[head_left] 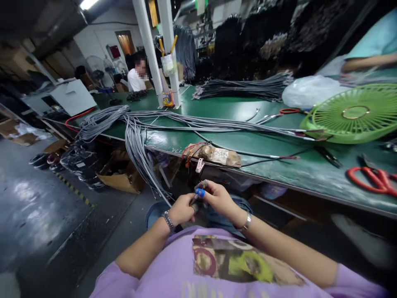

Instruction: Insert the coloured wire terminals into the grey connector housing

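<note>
Over my lap, just off the table's front edge, my left hand (183,208) is closed round a thin grey cable end. Beside it on the right, my right hand (215,196) pinches a small piece at the cable's tip, with blue tape on one finger. The piece is too small to make out. Grey cables (136,145) lie in a long bundle on the green table (229,108), and part of the bundle hangs over the edge to the left of my hands. A wooden block (218,155) with a pink clip (200,165) sits at the edge beyond my hands.
Red-handled scissors (372,179), pliers (329,156) and a green fan cover (356,111) are at the right. More dark cables (245,87) lie behind. A cardboard box (122,178) stands on the floor at left. One person sits beyond the table; another's arm shows at top right.
</note>
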Motion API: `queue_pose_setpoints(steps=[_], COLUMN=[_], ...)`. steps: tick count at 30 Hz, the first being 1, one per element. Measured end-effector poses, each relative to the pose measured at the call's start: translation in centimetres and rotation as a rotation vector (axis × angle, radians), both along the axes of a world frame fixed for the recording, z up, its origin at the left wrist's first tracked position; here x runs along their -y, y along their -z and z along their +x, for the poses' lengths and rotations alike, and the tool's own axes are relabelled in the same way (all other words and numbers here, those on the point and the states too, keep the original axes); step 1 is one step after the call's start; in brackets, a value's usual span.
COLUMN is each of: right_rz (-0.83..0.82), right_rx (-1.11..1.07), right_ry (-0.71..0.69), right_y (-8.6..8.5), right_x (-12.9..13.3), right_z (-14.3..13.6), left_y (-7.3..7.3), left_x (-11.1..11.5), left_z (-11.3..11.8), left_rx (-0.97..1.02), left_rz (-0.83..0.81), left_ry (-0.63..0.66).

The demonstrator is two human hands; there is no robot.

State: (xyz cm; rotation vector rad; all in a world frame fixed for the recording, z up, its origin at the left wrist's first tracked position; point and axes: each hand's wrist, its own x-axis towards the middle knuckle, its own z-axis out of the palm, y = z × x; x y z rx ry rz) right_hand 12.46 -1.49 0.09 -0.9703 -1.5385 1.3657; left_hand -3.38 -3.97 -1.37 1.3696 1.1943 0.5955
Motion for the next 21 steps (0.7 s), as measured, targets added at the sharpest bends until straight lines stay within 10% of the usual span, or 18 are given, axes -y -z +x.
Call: queue_pose_setpoints(steps=[9,21], right_rz=[-0.394,-0.245], right_rx=[-0.182,-0.047], right_ry=[-0.016,-0.05], right_y=[2.9,2.6], right_x=[-0.9,-3.1], right_z=[1.1,1.3], left_y=[0.8,0.6], left_x=[-1.0,-2.6], left_z=[0.7,0.7], left_rx=[0.185,0.095], left_rz=[-0.041,-0.127], left_ry=[-0.22,-0.121])
